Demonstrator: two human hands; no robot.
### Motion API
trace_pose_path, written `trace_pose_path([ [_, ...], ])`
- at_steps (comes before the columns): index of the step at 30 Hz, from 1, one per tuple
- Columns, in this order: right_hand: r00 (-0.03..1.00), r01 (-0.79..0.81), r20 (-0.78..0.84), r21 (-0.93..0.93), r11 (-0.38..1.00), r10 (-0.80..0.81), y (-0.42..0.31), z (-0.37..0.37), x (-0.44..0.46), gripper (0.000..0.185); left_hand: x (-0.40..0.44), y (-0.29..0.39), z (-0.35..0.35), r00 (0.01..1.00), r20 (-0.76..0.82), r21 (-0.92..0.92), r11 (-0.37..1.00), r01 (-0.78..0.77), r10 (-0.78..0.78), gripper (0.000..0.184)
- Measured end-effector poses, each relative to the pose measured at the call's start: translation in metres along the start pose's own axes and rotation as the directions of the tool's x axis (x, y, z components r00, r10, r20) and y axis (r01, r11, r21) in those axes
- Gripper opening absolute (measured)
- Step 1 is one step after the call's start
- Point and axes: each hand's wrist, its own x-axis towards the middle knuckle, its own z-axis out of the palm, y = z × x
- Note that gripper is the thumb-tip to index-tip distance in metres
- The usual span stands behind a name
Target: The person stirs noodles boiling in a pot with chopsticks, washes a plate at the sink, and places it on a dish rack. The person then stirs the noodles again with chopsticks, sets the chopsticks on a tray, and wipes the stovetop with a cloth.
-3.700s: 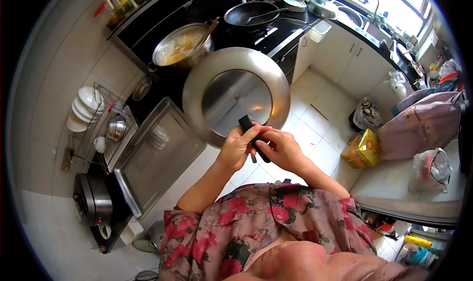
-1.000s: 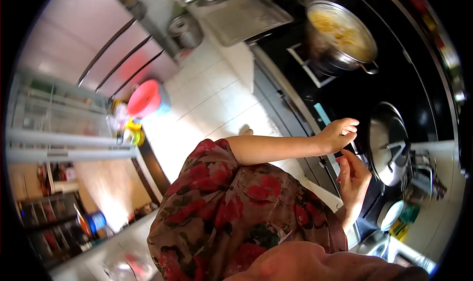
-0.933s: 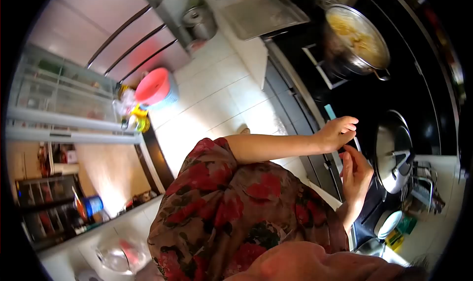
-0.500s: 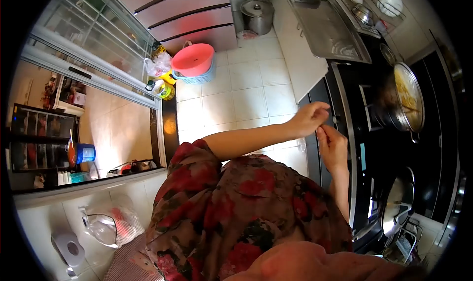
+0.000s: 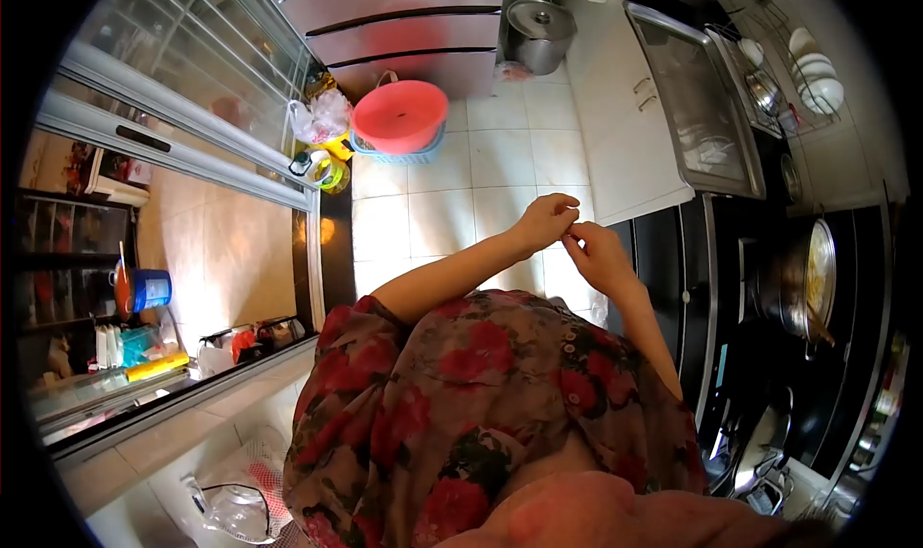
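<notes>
My left hand (image 5: 546, 225) is stretched forward over the tiled floor, its fingers curled in. Against its fingertips rests my right hand (image 5: 598, 258), thumb and fingers pinched together. Whatever lies between the fingers, if anything, is too small to make out. To the right of both hands is the black stove counter (image 5: 694, 298). On the stove sits a metal pot (image 5: 781, 284) holding yellowish food, with a wooden utensil (image 5: 819, 329) leaning at its rim. A second pan (image 5: 764, 442) stands nearer to my body.
A steel sink (image 5: 711, 149) is set beyond the stove, with a rack of white bowls (image 5: 815, 79) beside it. A pink basin (image 5: 399, 115) sits on a blue basket (image 5: 413, 154) on the floor. A lidded pot (image 5: 540, 43) stands at the back. Sliding glass doors (image 5: 192, 154) are on the left.
My view has turned so that the stove and sink lie farther right. Both hands have moved away from the stove edge, over the floor, still together at the fingertips.
</notes>
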Motion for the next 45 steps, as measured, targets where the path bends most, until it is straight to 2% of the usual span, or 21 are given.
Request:
trace_pose_path([
  [3,0.996,0.089,0.030,-0.002,0.996,-0.089,0.016,0.007,0.039,0.019,0.024,-0.011,-0.027,0.999,-0.028,-0.038,0.999,0.026,-0.027,0.043],
  [7,0.985,0.139,0.103,0.014,0.990,-0.139,0.041,0.013,0.105,0.020,0.057,-0.032,-0.081,0.991,-0.132,0.152,0.988,0.021,0.000,0.045],
  [9,0.954,0.261,0.156,-0.004,0.965,-0.257,0.059,0.020,0.147,0.022,0.070,-0.041,-0.113,0.962,-0.261,0.170,0.978,0.123,-0.075,0.047],
  [11,0.929,0.291,0.259,-0.071,0.954,-0.264,0.067,0.023,0.191,0.022,0.077,-0.032,-0.141,0.911,-0.342,-0.075,0.973,0.218,-0.230,0.049],
  [16,0.856,0.361,0.385,0.030,0.932,-0.344,0.084,0.037,0.289,0.024,0.111,-0.035,-0.198,0.750,-0.563,-0.214,0.938,0.274,-0.347,0.045],
  [17,0.849,0.366,0.393,0.044,0.930,-0.353,0.087,0.039,0.306,0.024,0.118,-0.043,-0.212,0.738,-0.574,-0.218,0.935,0.280,-0.355,0.045],
  [20,0.816,0.403,0.453,-0.001,0.915,-0.359,0.082,0.041,0.339,0.026,0.129,-0.078,-0.248,0.560,-0.764,-0.198,0.942,0.271,-0.322,0.039],
  [21,0.806,0.404,0.472,0.004,0.915,-0.358,0.082,0.044,0.346,0.026,0.128,-0.090,-0.262,0.502,-0.806,-0.130,0.922,0.364,-0.312,0.041],
  [23,0.791,0.419,0.484,0.016,0.908,-0.374,0.080,0.051,0.361,0.026,0.127,-0.162,-0.307,0.441,-0.882,0.055,0.891,0.452,-0.169,0.043],
  [25,0.784,0.402,0.512,0.014,0.915,-0.352,0.078,0.054,0.371,0.025,0.123,-0.185,-0.332,0.361,-0.919,0.046,0.867,0.497,-0.159,0.045],
  [27,0.785,0.372,0.532,0.007,0.928,-0.318,0.076,0.058,0.381,0.025,0.116,-0.171,-0.344,0.336,-0.881,-0.186,0.897,0.401,-0.332,0.044],
  [29,0.784,0.325,0.565,-0.023,0.945,-0.256,0.073,0.056,0.394,0.025,0.119,-0.165,-0.361,0.280,-0.860,-0.307,0.870,0.385,-0.427,0.044],
  [30,0.782,0.297,0.582,-0.033,0.954,-0.223,0.071,0.057,0.400,0.025,0.121,-0.168,-0.375,0.301,-0.828,-0.355,0.858,0.371,-0.473,0.053],
  [31,0.782,0.287,0.588,-0.043,0.957,-0.208,0.071,0.059,0.406,0.025,0.127,-0.171,-0.387,0.307,-0.819,-0.364,0.853,0.374,-0.484,0.053],
  [33,0.797,0.255,0.577,-0.051,0.966,-0.180,0.068,0.063,0.417,0.026,0.141,-0.178,-0.416,0.305,-0.739,-0.533,0.799,0.280,-0.600,0.046],
  [37,0.821,0.168,0.566,-0.102,0.980,-0.082,0.058,0.080,0.438,0.023,0.169,-0.213,-0.469,0.284,-0.671,-0.651,0.728,0.216,-0.685,0.053],
  [39,0.816,0.139,0.576,-0.114,0.984,-0.049,0.054,0.091,0.450,0.022,0.181,-0.233,-0.486,0.322,-0.606,-0.706,0.678,0.205,-0.728,0.056],
  [41,0.829,0.049,0.560,-0.088,0.995,0.009,0.046,0.102,0.461,0.021,0.197,-0.248,-0.502,0.341,-0.551,-0.785,0.612,0.099,-0.762,0.063],
  [42,0.826,0.036,0.563,-0.110,0.993,0.033,0.049,0.113,0.465,0.021,0.202,-0.239,-0.506,0.313,-0.555,-0.801,0.597,0.048,-0.771,0.044],
  [43,0.819,0.021,0.572,-0.119,0.993,0.051,0.047,0.122,0.469,0.021,0.207,-0.250,-0.513,0.312,-0.538,-0.811,0.582,0.059,-0.783,0.044],
  [45,0.828,0.017,0.559,-0.098,0.995,0.040,0.044,0.140,0.478,0.021,0.221,-0.273,-0.529,0.295,-0.517,-0.855,0.501,-0.133,-0.804,0.044],
])
